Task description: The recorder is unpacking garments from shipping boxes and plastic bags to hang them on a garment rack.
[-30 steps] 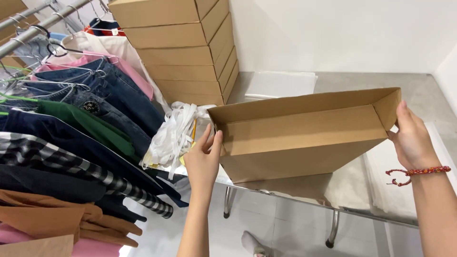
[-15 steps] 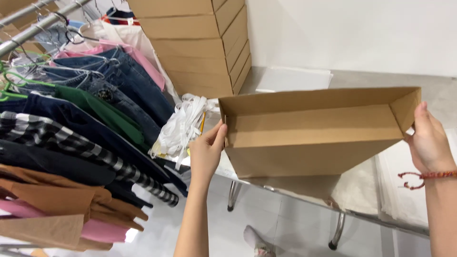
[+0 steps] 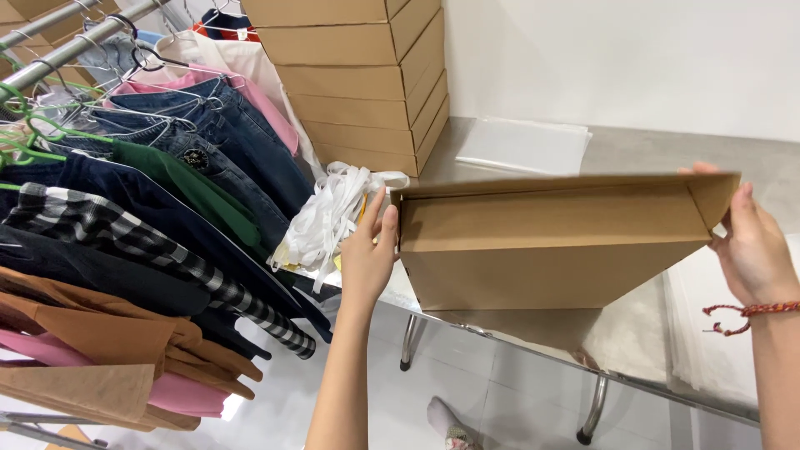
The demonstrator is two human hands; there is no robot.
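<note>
Head camera looks down on a steel bench [image 3: 633, 150] with a clothes rack [image 3: 125, 192] full of hanging garments at the left. On the bench stands a tall stack of flat cardboard boxes [image 3: 367, 75], and behind it lies a pile of clear plastic bags [image 3: 525, 143]. In the air above the bench edge the person holds an open cardboard box [image 3: 550, 242], tilted toward them. The left hand [image 3: 367, 254] presses flat on its left end; the right hand [image 3: 754, 250] has its grip closed around the right end flap. A bundle of white straps [image 3: 329, 212] lies just beside the left hand. I think the box could slip down, because the left palm only pushes and does not clasp it.
</note>
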